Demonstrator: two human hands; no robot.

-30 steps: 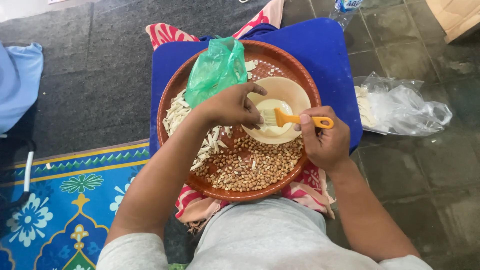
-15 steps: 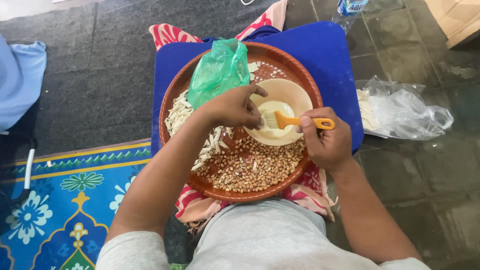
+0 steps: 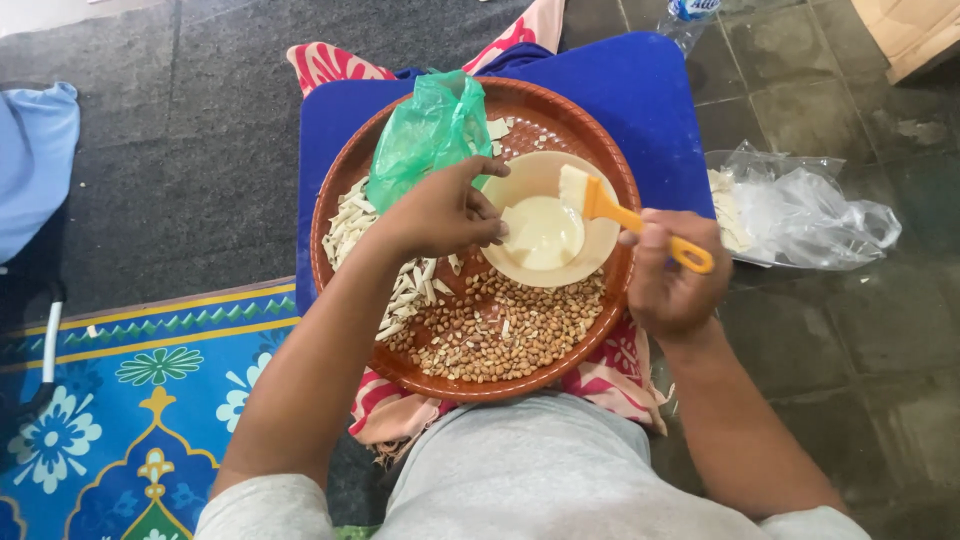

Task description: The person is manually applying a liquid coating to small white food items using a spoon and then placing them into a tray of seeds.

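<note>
While the round brown tray (image 3: 345,200) rested on the person's lap over a blue board (image 3: 650,110), both hands worked above it. Nearest the body, a heap of brown peanuts (image 3: 500,335) filled the tray's near half; pale strips (image 3: 350,225) lay along its left side.

Right hand (image 3: 672,275): fingers curled shut around the orange handle of a small brush (image 3: 625,215). Brush long axis ran diagonally, handle end low and right, pale bristle head up and left, resting on the far inner wall of the cream bowl (image 3: 600,250). Bowl sat in the tray's far right half, holding a pool of whitish paste.

Left hand (image 3: 440,210): fingers bent, tips at the bowl's left rim; whether anything small was pinched between them could not be told.

Judgement: loading the bristles well would call for a steadied bowl and a shallow brush angle, wiping excess on the rim.

Farther out, a crumpled green plastic bag (image 3: 430,130) lay on the tray's far edge. On the tiled floor at right sat a clear plastic bag (image 3: 810,210).
</note>
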